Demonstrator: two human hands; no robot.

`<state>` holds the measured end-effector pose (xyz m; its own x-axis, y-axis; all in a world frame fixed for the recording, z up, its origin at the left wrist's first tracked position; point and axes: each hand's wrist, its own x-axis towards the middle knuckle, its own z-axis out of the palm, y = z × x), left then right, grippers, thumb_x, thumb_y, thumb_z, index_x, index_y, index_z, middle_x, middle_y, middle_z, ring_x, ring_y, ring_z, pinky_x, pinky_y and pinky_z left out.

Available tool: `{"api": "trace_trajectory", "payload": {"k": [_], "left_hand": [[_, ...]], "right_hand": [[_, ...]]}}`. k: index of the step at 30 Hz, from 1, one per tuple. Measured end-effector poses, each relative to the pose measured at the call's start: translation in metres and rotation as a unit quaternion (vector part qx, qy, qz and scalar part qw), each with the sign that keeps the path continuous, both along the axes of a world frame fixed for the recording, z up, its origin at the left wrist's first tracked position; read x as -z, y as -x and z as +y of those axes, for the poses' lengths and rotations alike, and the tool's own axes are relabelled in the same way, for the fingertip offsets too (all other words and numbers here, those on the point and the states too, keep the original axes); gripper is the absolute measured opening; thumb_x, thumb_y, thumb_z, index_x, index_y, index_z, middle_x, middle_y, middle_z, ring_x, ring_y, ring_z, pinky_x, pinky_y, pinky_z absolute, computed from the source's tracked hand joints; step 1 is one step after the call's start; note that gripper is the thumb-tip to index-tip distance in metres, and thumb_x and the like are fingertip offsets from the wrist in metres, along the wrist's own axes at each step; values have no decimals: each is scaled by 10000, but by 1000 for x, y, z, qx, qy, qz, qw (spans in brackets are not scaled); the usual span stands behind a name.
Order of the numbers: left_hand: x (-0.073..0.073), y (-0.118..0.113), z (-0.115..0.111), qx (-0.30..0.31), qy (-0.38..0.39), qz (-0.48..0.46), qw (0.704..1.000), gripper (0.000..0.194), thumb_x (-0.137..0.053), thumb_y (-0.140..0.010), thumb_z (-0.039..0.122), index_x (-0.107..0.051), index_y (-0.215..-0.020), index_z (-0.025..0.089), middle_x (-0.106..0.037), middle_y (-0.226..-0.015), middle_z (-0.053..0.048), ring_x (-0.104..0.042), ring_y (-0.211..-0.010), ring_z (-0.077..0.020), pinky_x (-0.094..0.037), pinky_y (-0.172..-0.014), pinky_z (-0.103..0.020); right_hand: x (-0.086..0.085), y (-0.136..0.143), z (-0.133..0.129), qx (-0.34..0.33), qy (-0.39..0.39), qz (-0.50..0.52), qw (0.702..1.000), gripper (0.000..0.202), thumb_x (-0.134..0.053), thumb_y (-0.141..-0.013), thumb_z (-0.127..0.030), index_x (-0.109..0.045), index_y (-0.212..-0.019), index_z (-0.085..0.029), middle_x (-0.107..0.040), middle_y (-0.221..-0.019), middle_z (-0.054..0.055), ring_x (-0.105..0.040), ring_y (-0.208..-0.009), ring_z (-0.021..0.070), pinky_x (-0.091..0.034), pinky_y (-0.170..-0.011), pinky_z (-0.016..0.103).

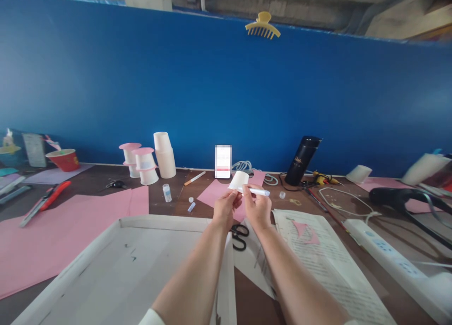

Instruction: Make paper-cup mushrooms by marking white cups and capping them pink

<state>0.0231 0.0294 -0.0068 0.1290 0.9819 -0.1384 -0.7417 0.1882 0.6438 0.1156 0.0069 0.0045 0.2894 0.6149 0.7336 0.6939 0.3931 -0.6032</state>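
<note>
A small white paper cup is tilted in my left hand, whose fingers are closed around its lower side. My right hand grips a white marker with a bluish end, lying across the cup's near edge; whether its tip touches the cup I cannot tell. Beneath both hands lies pink paper. Black-handled scissors rest just below my wrists. To the left are a light blue cap and a small clear bottle.
White cups with pink discs and a cup stack stand at back left. A phone leans on the blue partition. A black flask tilts to its right. A white tray, printed sheets, a utility knife and a power strip surround my arms.
</note>
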Motion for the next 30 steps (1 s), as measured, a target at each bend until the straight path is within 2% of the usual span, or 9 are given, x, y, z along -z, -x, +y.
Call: {"api": "trace_trajectory", "payload": {"k": [3, 7, 12, 16, 22, 30], "left_hand": [[-3, 1, -1, -9, 11, -2, 1000, 53, -696, -739, 123, -657, -752, 89, -634, -661, -34, -602, -586, -64, -487, -570, -150], [-4, 2, -2, -7, 22, -8, 1000, 22, -666, -762, 105, -651, -759, 88, -636, -664, -38, -605, -581, -64, -495, -566, -151], [-6, 3, -3, -9, 31, -10, 999, 19, -657, -764, 97, -646, -755, 84, -637, -654, -40, -601, -572, -65, -497, -555, -151], [-8, 3, -4, -10, 35, -9, 999, 24, -638, -774, 93, -645, -752, 84, -639, -653, -39, -598, -566, -63, -486, -540, -147], [-7, 2, -2, -9, 34, -6, 999, 48, -625, -778, 86, -640, -732, 86, -633, -650, -38, -593, -564, -59, -469, -538, -149], [-5, 2, -4, -2, 13, 3, 1000, 50, -671, -741, 106, -642, -702, 94, -623, -634, -30, -587, -570, -63, -461, -551, -154]], "right_hand": [[0, -1, 0, 16, -2, 7, 1000, 306, -490, -868, -414, -662, -840, -163, -691, -776, 72, -621, -676, 171, -468, -641, 268], [0, 0, -1, 2, 2, 6, 1000, 300, -498, -867, -415, -665, -839, -167, -697, -780, 67, -612, -643, 161, -461, -609, 254], [0, 1, -2, 4, -4, 10, 1000, 315, -473, -881, -411, -671, -868, -166, -702, -838, 76, -630, -714, 170, -471, -659, 261], [0, -1, -2, 11, -4, 13, 1000, 314, -482, -879, -412, -673, -855, -163, -701, -808, 73, -631, -704, 174, -465, -650, 260], [-1, -2, -1, 50, -33, 36, 998, 339, -453, -897, -420, -658, -898, -150, -695, -870, 101, -633, -824, 207, -468, -736, 294], [1, -1, 0, 21, -27, 9, 999, 318, -468, -889, -415, -671, -881, -171, -696, -861, 85, -639, -779, 193, -480, -727, 291]]}}
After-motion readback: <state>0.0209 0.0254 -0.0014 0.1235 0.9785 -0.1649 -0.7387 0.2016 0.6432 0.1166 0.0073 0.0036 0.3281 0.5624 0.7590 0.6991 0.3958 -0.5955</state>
